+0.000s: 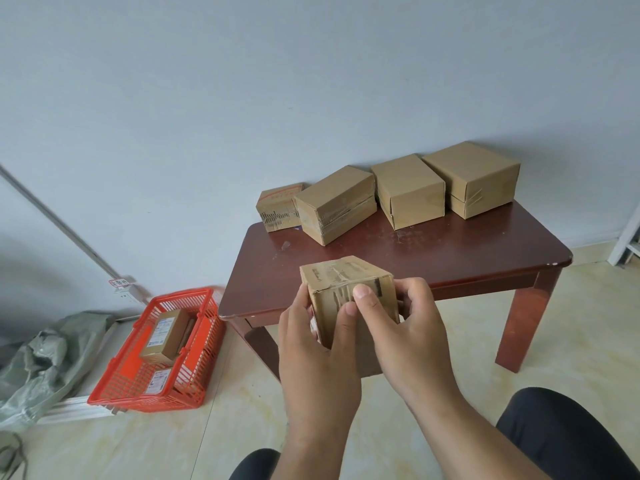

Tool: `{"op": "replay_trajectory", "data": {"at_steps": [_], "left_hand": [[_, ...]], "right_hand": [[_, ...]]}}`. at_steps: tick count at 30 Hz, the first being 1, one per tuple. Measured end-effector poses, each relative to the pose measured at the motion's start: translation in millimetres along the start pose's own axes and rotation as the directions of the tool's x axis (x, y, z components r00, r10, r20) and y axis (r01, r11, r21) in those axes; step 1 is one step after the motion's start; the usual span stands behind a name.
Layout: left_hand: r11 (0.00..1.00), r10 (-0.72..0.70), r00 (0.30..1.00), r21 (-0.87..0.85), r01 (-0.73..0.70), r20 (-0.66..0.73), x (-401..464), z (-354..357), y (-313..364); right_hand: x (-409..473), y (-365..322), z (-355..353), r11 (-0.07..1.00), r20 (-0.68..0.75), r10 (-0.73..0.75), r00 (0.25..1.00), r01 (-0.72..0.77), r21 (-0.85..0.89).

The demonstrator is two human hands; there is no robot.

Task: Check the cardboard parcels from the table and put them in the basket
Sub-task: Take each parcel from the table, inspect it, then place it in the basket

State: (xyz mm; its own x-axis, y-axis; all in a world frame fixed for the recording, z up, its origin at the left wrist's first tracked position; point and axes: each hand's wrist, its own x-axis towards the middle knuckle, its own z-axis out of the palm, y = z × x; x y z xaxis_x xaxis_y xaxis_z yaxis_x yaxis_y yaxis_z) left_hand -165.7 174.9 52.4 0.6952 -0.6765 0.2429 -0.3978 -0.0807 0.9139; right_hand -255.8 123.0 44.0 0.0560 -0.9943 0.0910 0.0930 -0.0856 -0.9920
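I'm holding parcel [346,299] in both hands, left hand [311,344] and right hand [405,327] wrapped round its sides, near edge of table [450,251] | basket [194,344] low left on floor, left hand nearer | four parcels far on table.

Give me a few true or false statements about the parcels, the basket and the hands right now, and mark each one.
1. Both hands hold one parcel in front of the table. True; left hand, right hand.
2. Six parcels remain on the table. False: four remain.
3. The red basket sits on the table. False: it sits on the floor, left of the table.
4. The basket already holds a labelled parcel. True.
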Motion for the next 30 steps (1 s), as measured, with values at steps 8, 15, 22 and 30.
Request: {"op": "replay_trajectory", "data": {"at_steps": [8,15,22,30], "left_hand": [[0.998,-0.011,0.997,-0.07,0.006,-0.077,9.0,-6.9,4.0],[0.999,0.042,0.995,-0.026,-0.045,-0.096,3.8,-5.6,6.1],[0.806,0.325,0.925,0.454,-0.38,0.198,10.4,-20.1,4.6],[0.638,0.443,0.8,0.486,-0.598,0.404,7.5,-28.1,10.5]], "right_hand": [[-12.2,-2.5,2.0,0.998,0.081,-0.002,0.997,-0.003,0.065],[-7.6,0.6,2.6,0.996,0.087,0.077,0.993,-0.081,0.046],[-2.7,0.9,-5.7,0.907,0.3,0.369,0.88,-0.411,0.089],[1.5,9.9,-18.4,0.789,0.402,0.464,0.79,-0.575,0.219]]}}
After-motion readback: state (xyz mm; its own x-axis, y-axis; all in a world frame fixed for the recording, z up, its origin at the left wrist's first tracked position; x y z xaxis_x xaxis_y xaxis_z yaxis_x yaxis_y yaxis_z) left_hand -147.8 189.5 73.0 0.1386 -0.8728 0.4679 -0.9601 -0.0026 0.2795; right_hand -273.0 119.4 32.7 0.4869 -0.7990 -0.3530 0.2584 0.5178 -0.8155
